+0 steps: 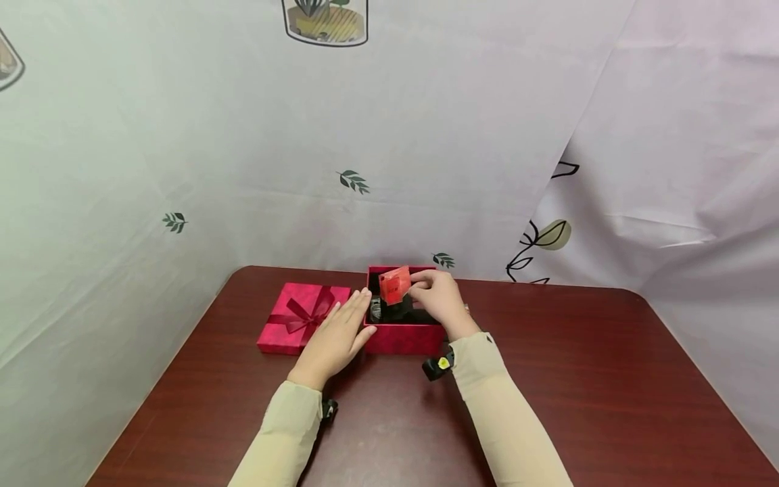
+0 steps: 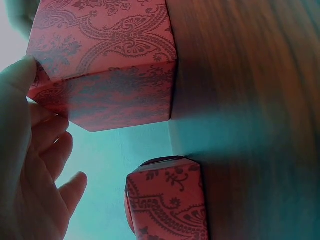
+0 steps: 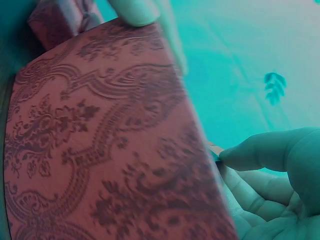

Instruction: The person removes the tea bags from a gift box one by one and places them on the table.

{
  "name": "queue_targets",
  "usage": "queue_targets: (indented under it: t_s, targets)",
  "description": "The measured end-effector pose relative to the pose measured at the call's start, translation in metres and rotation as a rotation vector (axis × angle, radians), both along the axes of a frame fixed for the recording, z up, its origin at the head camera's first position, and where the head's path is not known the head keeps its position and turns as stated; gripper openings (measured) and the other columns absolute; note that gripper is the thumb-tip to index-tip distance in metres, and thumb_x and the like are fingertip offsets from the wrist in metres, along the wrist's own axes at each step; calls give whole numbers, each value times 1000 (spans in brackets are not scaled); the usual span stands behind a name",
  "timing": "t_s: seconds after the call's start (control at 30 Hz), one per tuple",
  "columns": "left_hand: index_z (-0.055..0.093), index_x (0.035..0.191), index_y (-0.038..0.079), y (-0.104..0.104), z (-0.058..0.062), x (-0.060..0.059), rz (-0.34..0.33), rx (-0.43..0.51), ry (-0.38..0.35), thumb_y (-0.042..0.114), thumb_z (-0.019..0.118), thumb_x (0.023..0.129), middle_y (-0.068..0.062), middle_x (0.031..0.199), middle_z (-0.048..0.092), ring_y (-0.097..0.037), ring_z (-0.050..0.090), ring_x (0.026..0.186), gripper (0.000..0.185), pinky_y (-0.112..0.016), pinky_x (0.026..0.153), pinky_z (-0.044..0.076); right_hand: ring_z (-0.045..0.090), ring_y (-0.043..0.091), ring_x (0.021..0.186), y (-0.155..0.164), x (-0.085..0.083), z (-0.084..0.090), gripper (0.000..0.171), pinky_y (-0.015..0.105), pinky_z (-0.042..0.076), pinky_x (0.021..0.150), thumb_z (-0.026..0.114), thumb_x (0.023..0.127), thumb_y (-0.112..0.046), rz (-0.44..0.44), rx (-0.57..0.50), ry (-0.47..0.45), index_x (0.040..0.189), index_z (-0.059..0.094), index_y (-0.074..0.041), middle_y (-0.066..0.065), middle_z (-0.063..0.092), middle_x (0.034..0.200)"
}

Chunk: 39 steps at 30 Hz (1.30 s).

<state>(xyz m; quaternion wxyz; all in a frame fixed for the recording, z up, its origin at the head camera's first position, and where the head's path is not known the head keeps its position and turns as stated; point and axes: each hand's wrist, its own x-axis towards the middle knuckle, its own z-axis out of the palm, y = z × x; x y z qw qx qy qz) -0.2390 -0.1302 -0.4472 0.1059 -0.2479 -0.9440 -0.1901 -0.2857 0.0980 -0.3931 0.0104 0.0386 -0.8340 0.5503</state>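
Observation:
A small red square packet (image 1: 395, 284) with dark markings is held above a red gift box (image 1: 404, 339). My right hand (image 1: 443, 299) pinches the packet's right edge between thumb and fingers. Inside the box lie dark contents and a small silvery item (image 1: 375, 309), too small to identify. My left hand (image 1: 336, 341) touches the box's left rim with extended fingers. In the left wrist view its thumb lies against the patterned wall of the box (image 2: 120, 90). The box wall mostly hides the packet from the right wrist view, where the right fingers (image 3: 260, 150) show behind it.
A red lid (image 1: 280, 336) with a ribbon bow lies left of the box, partly behind my left hand. Both stand near the back edge of a brown wooden table (image 1: 566, 379). A pale curtain (image 1: 274, 135) with leaf prints hangs behind it.

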Motion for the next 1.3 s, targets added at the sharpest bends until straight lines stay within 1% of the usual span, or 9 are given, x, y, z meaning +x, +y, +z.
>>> queue_targets:
  t_s: [0.17,0.27,0.4,0.53,0.7,0.8,0.97,1.1,1.3]
  targets:
    - [31,159,7,-1,-2,0,-5,1,13,39,57,103,-12,164,32,-30,28,152,70,-55,121,25,71,23,86,15,10,1,29,39,62,77,66,93,-5,-31,-128,17,122,71,-1,16,71,101]
    - [31,159,7,0,-4,-1,-5,0,14,41,56,103,-11,164,32,-29,26,152,71,-54,121,25,70,21,89,24,15,-1,29,37,62,79,66,94,-6,-57,-203,16,122,70,-2,16,71,103]
    - [32,159,6,0,-5,-1,-5,5,20,41,57,103,-12,163,33,-31,27,152,71,-55,121,25,69,16,86,38,20,-2,29,31,62,77,65,95,-5,-89,-285,13,123,69,1,16,71,103]
    - [31,159,6,-1,-4,-1,-8,5,18,40,57,103,-12,163,33,-31,28,152,71,-54,121,25,70,12,83,53,25,0,31,27,61,75,64,96,-5,-124,-341,17,125,67,4,13,70,104]
    - [29,160,7,-1,-2,0,-4,1,8,41,56,103,-11,164,31,-30,26,152,72,-53,122,23,69,8,84,72,31,3,34,25,60,78,63,98,-6,-168,-367,15,129,63,6,5,70,101]
    - [29,160,8,-1,-2,-1,-3,-2,9,42,56,103,-10,165,30,-29,26,152,72,-53,122,23,68,8,86,83,32,4,36,25,59,79,62,98,-6,-187,-401,8,132,61,7,-1,70,97]
    - [28,161,8,0,-1,-2,-11,-7,14,43,55,103,-9,165,30,-29,26,152,72,-53,122,24,68,6,85,99,32,3,38,22,58,76,62,99,-8,-239,-446,-3,134,59,7,-9,71,93]
    - [29,160,8,0,-1,-2,-12,0,23,42,56,103,-10,165,31,-29,26,152,72,-53,122,24,67,4,82,110,30,-2,39,18,57,74,64,99,-11,-296,-437,-13,135,59,5,-13,71,91]
    - [30,160,6,-1,-2,-1,-10,-4,21,41,57,102,-11,164,31,-30,27,152,72,-54,121,24,67,1,80,126,26,-13,39,17,57,73,63,99,-10,-369,-397,-31,135,61,5,-16,69,89]
